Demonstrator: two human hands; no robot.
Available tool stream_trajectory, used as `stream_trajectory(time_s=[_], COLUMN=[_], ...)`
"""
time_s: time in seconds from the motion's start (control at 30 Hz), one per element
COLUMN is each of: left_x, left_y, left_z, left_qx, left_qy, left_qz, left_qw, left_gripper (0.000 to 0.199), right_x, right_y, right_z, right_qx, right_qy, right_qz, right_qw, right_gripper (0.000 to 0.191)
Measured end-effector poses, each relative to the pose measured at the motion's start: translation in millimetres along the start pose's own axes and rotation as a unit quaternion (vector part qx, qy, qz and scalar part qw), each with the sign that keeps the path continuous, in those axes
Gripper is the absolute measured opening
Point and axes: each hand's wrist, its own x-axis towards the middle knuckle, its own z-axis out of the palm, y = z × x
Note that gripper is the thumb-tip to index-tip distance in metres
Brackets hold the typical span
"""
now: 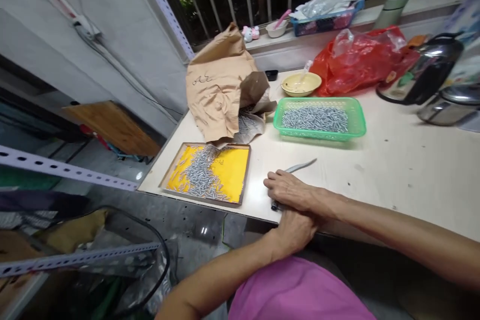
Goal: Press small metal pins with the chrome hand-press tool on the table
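Observation:
My right hand (288, 190) rests at the table's front edge with its fingers curled down, closed over something I cannot make out. My left hand (296, 232) is below it at the edge, crossed under the right wrist, and its fingers are hidden. A thin grey, pointed strip (303, 165) sticks out behind the right hand. A small dark-ended piece (275, 205) shows under its fingers. Left of the hands, a shallow tray (245, 175) with a yellow bottom holds many loose silver screw-like metal pieces (202, 172). More such pieces fill a green plastic basket (318, 133) behind the hands.
An open brown paper bag (217, 95) with metal pieces at its mouth leans behind the tray. Farther back are a yellow bowl (302, 84), a red plastic bag (360, 62), a kettle (427, 67) and a steel pot (448, 105). Perforated shelf rails (67, 167) stand left.

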Motion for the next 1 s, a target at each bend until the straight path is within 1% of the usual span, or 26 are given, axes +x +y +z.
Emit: stream_trajectory(time_s=[0.07,0.13,0.17,0.23,0.3,0.37,0.4,0.43,0.47,0.5,0.53,0.57,0.6,0.63,0.67,0.7,0.77,0.83,0.9,1.0], left_x=[-3,-4,-5,-6,-9,-17,-23,-30,-38,-47,-56,-64,-72,-79,-84,-87,-90,-87,-83,-78], left_y=[0,1,1,1,-4,-15,-25,-36,-49,-62,-76,-89,-100,-109,-117,-123,-131,-135,-138,-141], left_z=[3.7,7.7,8.6,4.7,-10.6,-37.1,-53.2,-69.9,-86.3,-101.3,-114.4,-125.0,-133.0,-138.4,-141.6,-143.1,-142.8,-141.2,-140.6,-142.9], left_qx=[-0.002,0.006,0.011,0.014,0.012,0.019,0.03,0.049,0.077,0.112,0.145,0.169,0.185,0.197,0.203,0.206,0.209,0.21,0.211,0.193], left_qy=[0.005,-0.001,-0.003,0.004,0.03,0.073,0.097,0.122,0.13,0.131,0.122,0.108,0.093,0.074,0.053,0.033,0.0,-0.021,-0.042,-0.054], left_qz=[0.004,0.009,0.009,0.008,0.019,0.014,-0.012,-0.067,-0.129,-0.188,-0.238,-0.272,-0.297,-0.317,-0.331,-0.341,-0.351,-0.351,-0.353,-0.36], left_qw=[1.0,1.0,1.0,1.0,0.999,0.997,0.995,0.989,0.98,0.967,0.952,0.941,0.932,0.925,0.92,0.917,0.913,0.912,0.91,0.911], left_gripper=[0.041,0.041,0.04,0.038,0.034,0.026,0.02,0.018,0.018,0.018,0.018,0.017,0.014,0.012,0.011,0.011,0.011,0.013,0.016,0.018], right_x=[4,8,10,14,16,13,9,4,-3,-10,-19,-28,-36,-44,-51,-57,-67,-75,-82,-95], right_y=[0,-5,-8,-16,-14,3,19,38,58,79,98,114,126,132,132,128,110,88,68,53], right_z=[4,3,0,-14,-38,-69,-85,-99,-111,-120,-125,-126,-123,-117,-109,-99,-80,-64,-54,-47], right_qx=[-0.02,-0.036,-0.037,-0.031,-0.021,-0.033,-0.062,-0.105,-0.146,-0.186,-0.219,-0.245,-0.261,-0.269,-0.266,-0.254,-0.213,-0.166,-0.126,-0.079], right_qy=[-0.017,-0.012,0.007,0.079,0.191,0.311,0.353,0.363,0.357,0.337,0.287,0.218,0.172,0.15,0.141,0.145,0.16,0.162,0.159,0.158], right_qz=[-0.062,-0.105,-0.116,-0.125,-0.109,-0.061,-0.032,0.012,0.061,0.115,0.162,0.208,0.25,0.269,0.268,0.257,0.218,0.19,0.173,0.176], right_qw=[0.998,0.994,0.993,0.989,0.975,0.948,0.933,0.926,0.921,0.916,0.919,0.921,0.916,0.913,0.915,0.921,0.939,0.954,0.964,0.968], right_gripper=[0.016,0.016,0.016,0.017,0.017,0.012,0.011,0.011,0.014,0.017,0.018,0.018,0.021,0.026,0.032,0.036,0.038,0.036,0.034,0.032])
